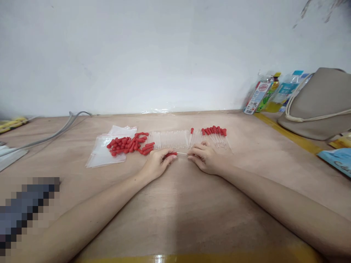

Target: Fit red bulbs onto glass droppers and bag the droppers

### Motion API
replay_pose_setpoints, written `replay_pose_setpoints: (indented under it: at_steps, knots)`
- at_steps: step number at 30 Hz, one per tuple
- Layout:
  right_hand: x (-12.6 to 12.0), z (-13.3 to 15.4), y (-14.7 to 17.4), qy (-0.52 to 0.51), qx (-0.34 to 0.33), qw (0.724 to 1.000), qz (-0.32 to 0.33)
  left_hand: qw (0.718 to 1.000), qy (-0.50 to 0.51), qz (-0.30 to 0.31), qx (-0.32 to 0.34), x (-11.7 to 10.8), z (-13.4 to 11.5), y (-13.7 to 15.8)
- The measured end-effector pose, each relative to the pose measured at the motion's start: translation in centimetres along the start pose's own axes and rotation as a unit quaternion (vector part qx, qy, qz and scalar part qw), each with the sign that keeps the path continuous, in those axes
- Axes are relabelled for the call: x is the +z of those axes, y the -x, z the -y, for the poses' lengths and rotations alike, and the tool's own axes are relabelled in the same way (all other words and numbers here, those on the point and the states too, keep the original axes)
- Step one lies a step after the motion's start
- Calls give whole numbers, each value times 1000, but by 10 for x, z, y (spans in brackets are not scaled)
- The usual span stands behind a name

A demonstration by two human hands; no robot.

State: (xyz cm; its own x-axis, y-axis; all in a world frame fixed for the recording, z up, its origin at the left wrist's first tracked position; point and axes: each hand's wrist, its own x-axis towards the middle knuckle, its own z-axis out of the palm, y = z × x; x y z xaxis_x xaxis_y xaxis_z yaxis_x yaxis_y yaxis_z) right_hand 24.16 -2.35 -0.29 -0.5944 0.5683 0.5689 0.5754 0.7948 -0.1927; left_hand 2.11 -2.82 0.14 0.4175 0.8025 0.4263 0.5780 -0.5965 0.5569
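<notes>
My left hand is closed on a red rubber dropper bulb. Pinched in my right hand is a thin clear dropper tube, whose left end meets the bulb between the two hands. How far the tube sits inside the bulb is hidden by my fingers. Beyond my hands lies a row of clear tubes. A heap of red bulbs is to the left of that row. On the right, several tubes with red bulbs on them lie together, and one more bulbed dropper lies nearer the row.
Clear plastic bags lie under the bulb heap. A grey cable crosses the left side, near a pixelated dark object. Drink containers and a grey-beige bag stand at the back right; a blue packet lies in front.
</notes>
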Motion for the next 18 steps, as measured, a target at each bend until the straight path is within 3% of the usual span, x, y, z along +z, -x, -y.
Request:
replay_pose_setpoints:
  at_steps: [8,13,18]
  knots:
    - [1,2,-4,-23,-8,1000,-2,997,80,-7,-1,2,8,0]
    - [-4,-2,-7,-48,-10,998,36,994,99,48,11,-1,9,0]
    - [-8,-2,-7,3,-28,998,51,995,49,79,36,-4,8,-1]
